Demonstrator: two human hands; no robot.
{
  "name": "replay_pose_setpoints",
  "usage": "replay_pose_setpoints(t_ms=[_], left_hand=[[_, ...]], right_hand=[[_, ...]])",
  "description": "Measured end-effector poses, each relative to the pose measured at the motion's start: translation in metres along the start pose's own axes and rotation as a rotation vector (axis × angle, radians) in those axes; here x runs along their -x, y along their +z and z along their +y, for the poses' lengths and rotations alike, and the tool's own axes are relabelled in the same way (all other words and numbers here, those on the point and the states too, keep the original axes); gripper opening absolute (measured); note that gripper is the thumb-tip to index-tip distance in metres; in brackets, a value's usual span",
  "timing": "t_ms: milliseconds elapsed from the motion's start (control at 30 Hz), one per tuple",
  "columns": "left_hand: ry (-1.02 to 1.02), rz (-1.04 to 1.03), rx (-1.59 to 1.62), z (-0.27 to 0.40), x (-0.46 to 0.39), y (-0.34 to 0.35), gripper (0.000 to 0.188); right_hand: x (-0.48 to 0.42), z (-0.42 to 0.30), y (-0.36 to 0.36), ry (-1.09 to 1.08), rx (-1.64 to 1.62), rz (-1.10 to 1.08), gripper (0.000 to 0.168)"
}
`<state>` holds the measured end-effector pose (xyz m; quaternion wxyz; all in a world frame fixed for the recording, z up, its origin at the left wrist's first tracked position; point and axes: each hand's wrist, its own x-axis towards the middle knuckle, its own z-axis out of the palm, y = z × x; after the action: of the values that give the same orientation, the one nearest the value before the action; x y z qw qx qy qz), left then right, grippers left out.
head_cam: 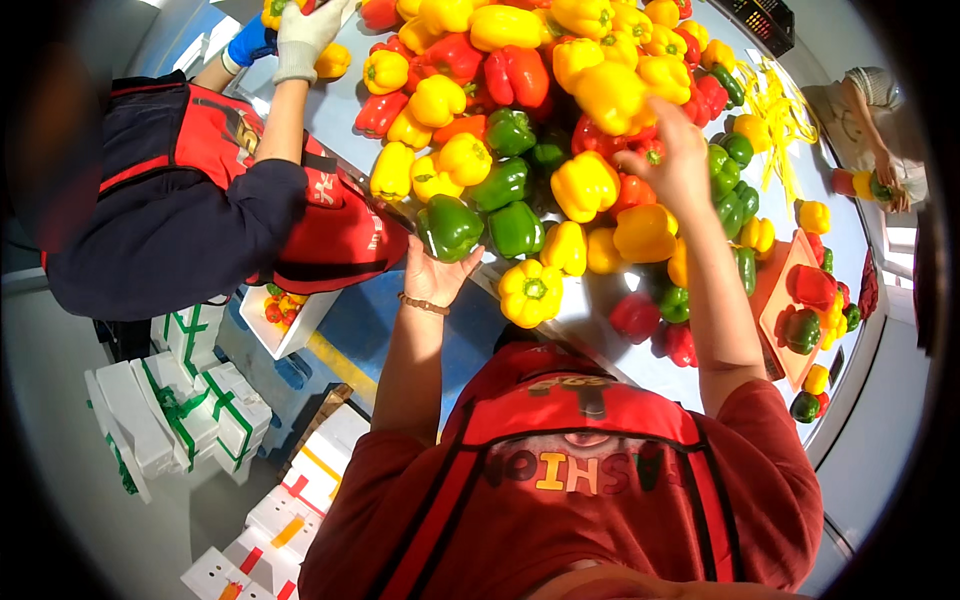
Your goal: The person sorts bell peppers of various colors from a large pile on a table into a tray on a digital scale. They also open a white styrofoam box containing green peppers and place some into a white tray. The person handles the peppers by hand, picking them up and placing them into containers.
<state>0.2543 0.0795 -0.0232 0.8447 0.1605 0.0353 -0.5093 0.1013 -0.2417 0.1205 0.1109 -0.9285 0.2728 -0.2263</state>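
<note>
My left hand (437, 276) cups a large green bell pepper (450, 229) from below, at the table's near edge. My right hand (679, 154) reaches over the pile with thumb and fingers spread apart. Its fingertips are beside a big yellow bell pepper (613, 96), and I cannot tell whether they touch it. Below the thumb lie an orange-red pepper (632, 193) and another yellow pepper (585, 186). Several green peppers (516, 229) sit just right of the one in my left hand. A yellow pepper (531, 292) rests stem toward me near the edge.
On my left a co-worker's gloved hand (307, 37) is over the table (341, 112). Yellow straps (780, 112) and an orange tray (780, 322) with peppers are at the right. White foam boxes (217, 405) stand on the floor. Another person (870, 135) holds peppers at the far right.
</note>
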Motion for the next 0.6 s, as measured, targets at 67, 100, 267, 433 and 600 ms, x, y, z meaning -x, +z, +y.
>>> replay_pose_setpoints(t_ms=[67,100,267,433,600], left_hand=[[-0.012,0.023,-0.01,-0.002,-0.001,-0.005,0.064],[0.011,0.087,-0.06,-0.004,-0.002,-0.007,0.062],[0.077,0.259,-0.181,-0.015,-0.003,-0.009,0.051],[0.043,0.269,-0.155,-0.018,0.001,-0.008,0.053],[0.06,0.282,-0.132,-0.02,0.0,-0.013,0.054]], right_hand=[[-0.005,-0.001,-0.02,0.239,0.067,0.078,0.065],[-0.001,-0.011,-0.02,0.084,-0.037,0.13,0.062],[0.058,-0.075,0.033,-0.494,0.142,-0.331,0.065],[0.055,-0.031,0.044,-0.208,-0.07,-0.54,0.062],[0.049,-0.034,0.049,-0.29,-0.136,-0.408,0.077]])
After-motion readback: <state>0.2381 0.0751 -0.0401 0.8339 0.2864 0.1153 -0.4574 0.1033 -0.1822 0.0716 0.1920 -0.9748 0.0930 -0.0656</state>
